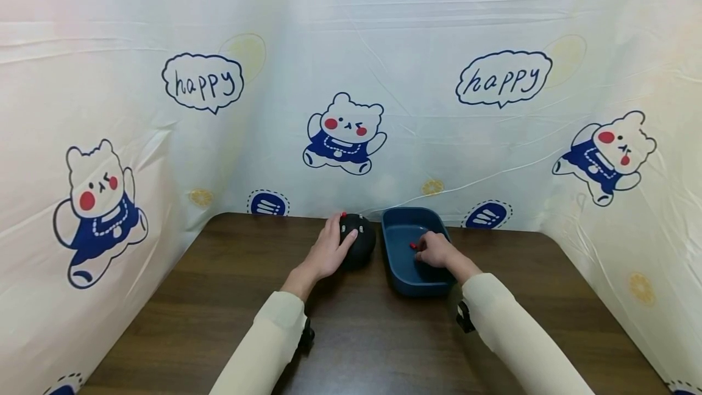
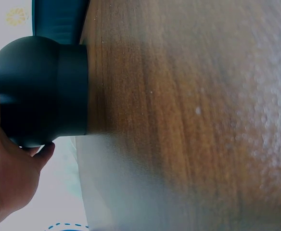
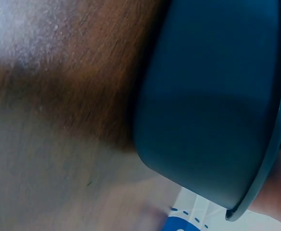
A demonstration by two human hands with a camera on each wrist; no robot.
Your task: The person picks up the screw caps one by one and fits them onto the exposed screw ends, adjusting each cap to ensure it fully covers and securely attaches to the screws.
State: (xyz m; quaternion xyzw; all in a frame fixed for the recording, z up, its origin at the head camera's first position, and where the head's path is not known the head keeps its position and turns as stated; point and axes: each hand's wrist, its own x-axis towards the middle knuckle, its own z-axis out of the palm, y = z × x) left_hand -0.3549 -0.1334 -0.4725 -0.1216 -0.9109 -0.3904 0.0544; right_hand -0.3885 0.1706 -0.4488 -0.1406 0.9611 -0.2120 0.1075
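Observation:
A black rounded thing (image 1: 358,242) with small pale slots on its top stands on the table; its exact kind is unclear. A small red piece (image 1: 343,214) shows at its upper edge. My left hand (image 1: 328,247) grips its left side, the thumb lying over the top. In the left wrist view, the fingers bend round the smooth black body (image 2: 39,91). My right hand (image 1: 436,250) reaches down inside a blue bin (image 1: 399,282), fingers curled. Beside those fingers is a small red piece (image 1: 413,245); whether they pinch anything is hidden.
The bin stands just right of the black thing on a dark wooden table (image 1: 351,346). Close behind the table's far edge hangs a pale printed curtain (image 1: 417,139). From the right wrist view, the bin's outer wall (image 3: 212,110) rises beside the right hand.

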